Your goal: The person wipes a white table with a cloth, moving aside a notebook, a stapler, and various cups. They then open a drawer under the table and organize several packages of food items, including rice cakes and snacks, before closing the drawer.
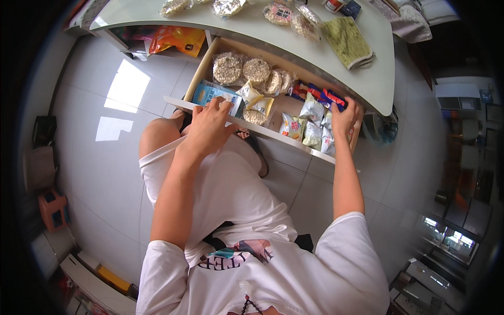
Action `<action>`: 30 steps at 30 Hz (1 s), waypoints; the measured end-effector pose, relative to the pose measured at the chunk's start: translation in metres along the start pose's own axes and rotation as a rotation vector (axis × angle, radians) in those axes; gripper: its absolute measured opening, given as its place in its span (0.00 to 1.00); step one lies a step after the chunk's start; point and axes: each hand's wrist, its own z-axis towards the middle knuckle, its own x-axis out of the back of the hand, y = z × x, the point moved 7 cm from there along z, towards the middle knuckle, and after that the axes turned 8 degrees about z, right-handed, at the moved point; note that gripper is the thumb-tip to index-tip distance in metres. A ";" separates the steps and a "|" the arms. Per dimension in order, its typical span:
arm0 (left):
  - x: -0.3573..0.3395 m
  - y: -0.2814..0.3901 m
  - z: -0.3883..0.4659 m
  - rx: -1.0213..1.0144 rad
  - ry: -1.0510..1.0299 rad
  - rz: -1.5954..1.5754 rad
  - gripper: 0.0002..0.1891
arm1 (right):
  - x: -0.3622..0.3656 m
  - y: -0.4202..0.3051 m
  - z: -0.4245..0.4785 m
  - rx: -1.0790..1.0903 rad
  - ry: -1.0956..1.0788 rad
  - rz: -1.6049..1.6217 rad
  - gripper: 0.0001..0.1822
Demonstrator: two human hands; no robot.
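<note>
My left hand [208, 128] hooks its fingers over the white front [271, 136] of a pulled-out wooden drawer [285, 105]. In the drawer's right end, my right hand [345, 118] grips a dark blue and red packet [333, 97]. Similar blue and red packets [301, 89] lie by the drawer's back wall. Several small pale snack packets [313, 134] are grouped near my right hand. Clear-wrapped puffed grain cakes [256, 71] line the back left. In front of them lie a light blue packet [212, 93], partly behind my left hand, and small white and yellow packets [260, 104].
Above the drawer, the pale tabletop [252, 29] carries more wrapped grain cakes [277, 13] and a green cloth [348, 41]. An orange bag [177, 39] sits in an open compartment to the left. A transparent bin [381, 128] stands right of the drawer.
</note>
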 end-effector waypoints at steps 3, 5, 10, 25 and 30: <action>0.002 0.001 0.002 -0.001 -0.013 0.002 0.25 | -0.009 -0.021 -0.004 0.035 -0.104 -0.165 0.26; 0.004 0.001 0.002 0.002 -0.005 -0.009 0.26 | -0.010 -0.016 -0.005 0.029 -0.162 -0.276 0.24; 0.004 0.001 0.003 -0.019 -0.026 0.025 0.26 | -0.011 -0.016 -0.004 0.166 -0.239 -0.365 0.24; -0.002 0.000 0.002 -0.022 0.002 0.094 0.24 | -0.024 -0.007 0.000 0.419 -0.480 -0.297 0.20; -0.004 -0.001 0.002 -0.019 -0.001 0.092 0.24 | -0.018 -0.008 0.006 0.423 -0.402 -0.234 0.14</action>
